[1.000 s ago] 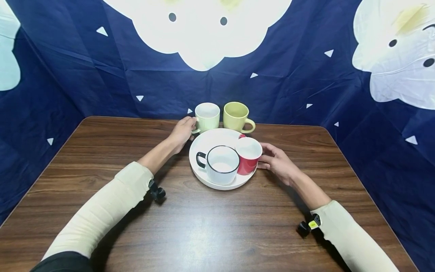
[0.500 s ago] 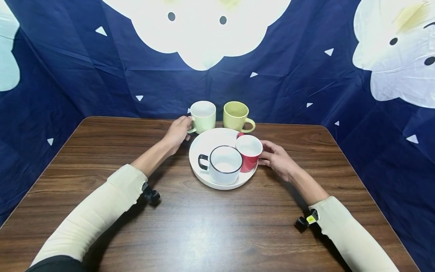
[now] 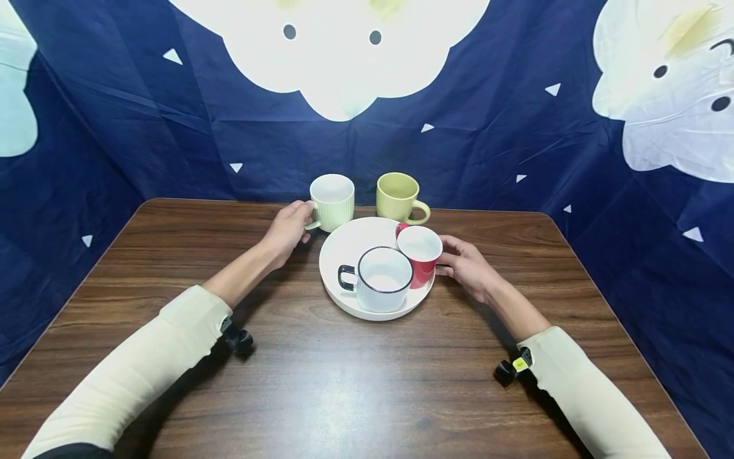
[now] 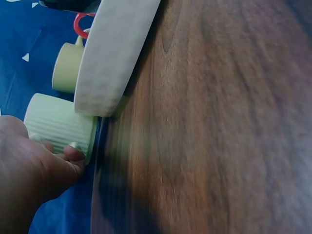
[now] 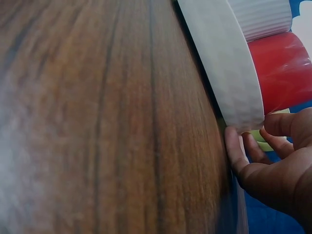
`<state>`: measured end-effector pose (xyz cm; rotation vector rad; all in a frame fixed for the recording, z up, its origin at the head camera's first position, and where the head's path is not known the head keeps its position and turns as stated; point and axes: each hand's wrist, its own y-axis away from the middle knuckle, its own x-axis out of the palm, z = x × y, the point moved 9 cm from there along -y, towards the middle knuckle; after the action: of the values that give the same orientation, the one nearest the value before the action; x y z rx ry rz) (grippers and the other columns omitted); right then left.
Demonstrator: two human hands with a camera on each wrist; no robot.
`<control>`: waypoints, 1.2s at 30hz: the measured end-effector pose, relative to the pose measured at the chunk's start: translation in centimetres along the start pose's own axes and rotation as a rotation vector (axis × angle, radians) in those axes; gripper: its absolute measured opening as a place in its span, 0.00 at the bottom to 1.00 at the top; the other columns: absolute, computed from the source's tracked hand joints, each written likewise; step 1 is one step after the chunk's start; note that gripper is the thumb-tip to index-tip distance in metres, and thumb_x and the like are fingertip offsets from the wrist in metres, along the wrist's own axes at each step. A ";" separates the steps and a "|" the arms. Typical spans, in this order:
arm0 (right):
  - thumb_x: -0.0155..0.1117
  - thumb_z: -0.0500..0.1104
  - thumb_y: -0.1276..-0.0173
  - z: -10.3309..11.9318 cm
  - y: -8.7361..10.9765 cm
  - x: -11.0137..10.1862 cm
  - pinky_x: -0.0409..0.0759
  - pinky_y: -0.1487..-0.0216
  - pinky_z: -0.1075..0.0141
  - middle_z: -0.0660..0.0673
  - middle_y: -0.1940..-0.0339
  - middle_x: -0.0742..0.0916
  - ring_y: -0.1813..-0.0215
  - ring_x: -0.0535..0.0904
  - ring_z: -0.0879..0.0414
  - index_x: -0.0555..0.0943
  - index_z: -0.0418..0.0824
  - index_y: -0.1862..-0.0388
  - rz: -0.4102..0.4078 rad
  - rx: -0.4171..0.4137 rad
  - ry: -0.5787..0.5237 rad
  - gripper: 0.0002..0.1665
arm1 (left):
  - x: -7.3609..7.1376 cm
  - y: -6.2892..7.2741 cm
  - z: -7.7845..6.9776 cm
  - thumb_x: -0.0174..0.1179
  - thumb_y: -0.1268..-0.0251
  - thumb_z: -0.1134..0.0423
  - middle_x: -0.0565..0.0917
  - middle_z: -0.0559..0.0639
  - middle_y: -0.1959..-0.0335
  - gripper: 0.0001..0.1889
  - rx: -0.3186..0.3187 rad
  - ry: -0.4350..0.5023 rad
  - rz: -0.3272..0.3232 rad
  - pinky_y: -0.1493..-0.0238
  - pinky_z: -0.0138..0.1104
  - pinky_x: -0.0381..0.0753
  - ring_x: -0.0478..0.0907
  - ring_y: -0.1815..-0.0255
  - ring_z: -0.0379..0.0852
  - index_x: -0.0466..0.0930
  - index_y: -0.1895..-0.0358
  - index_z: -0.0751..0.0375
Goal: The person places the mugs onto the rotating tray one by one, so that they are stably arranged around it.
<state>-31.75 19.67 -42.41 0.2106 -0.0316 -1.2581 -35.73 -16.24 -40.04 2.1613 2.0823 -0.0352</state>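
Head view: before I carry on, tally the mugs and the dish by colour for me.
Green: 2 (pale green ribbed mug, smooth yellow-green mug)
Red: 1 (red mug with white inside)
White: 2 (white mug with black rim and handle, round white dish)
Total: 5

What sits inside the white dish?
A black-rimmed white mug and a red mug are in the white dish; the parts of its floor behind and beneath them are covered.

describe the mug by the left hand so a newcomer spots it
On the wooden table, find the round white tray. By its far left rim is a pale green mug, the left hand at its handle. Ribbed sides set it apart from the smooth yellow-green mug.
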 end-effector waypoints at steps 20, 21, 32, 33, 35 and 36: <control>0.53 0.28 0.14 -0.4 2.0 0.2 0.92 0.41 0.67 0.43 0.36 0.82 0.44 0.86 0.63 0.66 0.26 0.16 -0.010 -0.001 -0.028 0.30 | -1.9 2.7 -0.1 0.46 0.06 0.45 0.67 0.45 0.57 0.19 -0.035 -0.056 0.014 0.34 0.45 0.74 0.68 0.51 0.45 0.67 0.62 0.50; 0.54 0.28 0.14 -0.4 2.2 0.2 0.92 0.40 0.67 0.42 0.35 0.82 0.43 0.86 0.63 0.66 0.26 0.16 -0.006 -0.006 -0.027 0.31 | -2.0 2.8 -0.2 0.46 0.06 0.45 0.68 0.46 0.56 0.20 -0.033 -0.058 0.014 0.33 0.46 0.74 0.68 0.51 0.45 0.67 0.62 0.51; 0.55 0.29 0.14 -0.5 3.7 1.3 0.92 0.38 0.67 0.32 0.26 0.74 0.40 0.83 0.60 0.60 0.27 0.13 0.012 0.002 -0.018 0.36 | -3.1 4.0 -0.3 0.43 0.05 0.44 0.73 0.49 0.46 0.20 -0.035 -0.070 0.036 0.26 0.50 0.73 0.72 0.39 0.45 0.69 0.56 0.54; 0.56 0.29 0.15 -0.5 3.8 1.4 0.91 0.38 0.67 0.31 0.25 0.73 0.39 0.82 0.60 0.60 0.27 0.12 0.012 0.003 -0.016 0.36 | -3.1 4.1 -0.4 0.43 0.05 0.44 0.72 0.48 0.49 0.20 -0.033 -0.071 0.037 0.27 0.49 0.73 0.72 0.42 0.45 0.69 0.57 0.53; 0.57 0.29 0.16 -0.5 3.9 1.5 0.91 0.37 0.66 0.30 0.23 0.72 0.38 0.82 0.59 0.59 0.27 0.12 0.013 0.004 -0.015 0.38 | -3.2 4.3 -0.5 0.44 0.05 0.44 0.72 0.46 0.53 0.19 -0.029 -0.065 0.036 0.29 0.48 0.74 0.72 0.47 0.44 0.68 0.59 0.52; 0.57 0.29 0.16 -0.4 4.0 1.5 0.91 0.37 0.66 0.29 0.22 0.72 0.38 0.82 0.59 0.59 0.27 0.12 0.013 0.003 -0.014 0.38 | -3.3 4.4 -0.6 0.44 0.05 0.45 0.72 0.46 0.54 0.19 -0.028 -0.060 0.033 0.29 0.48 0.74 0.72 0.48 0.44 0.68 0.59 0.52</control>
<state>-27.49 19.44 -42.30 0.2042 -0.0466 -1.2470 -31.52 -19.55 -38.74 2.1508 2.0017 -0.0663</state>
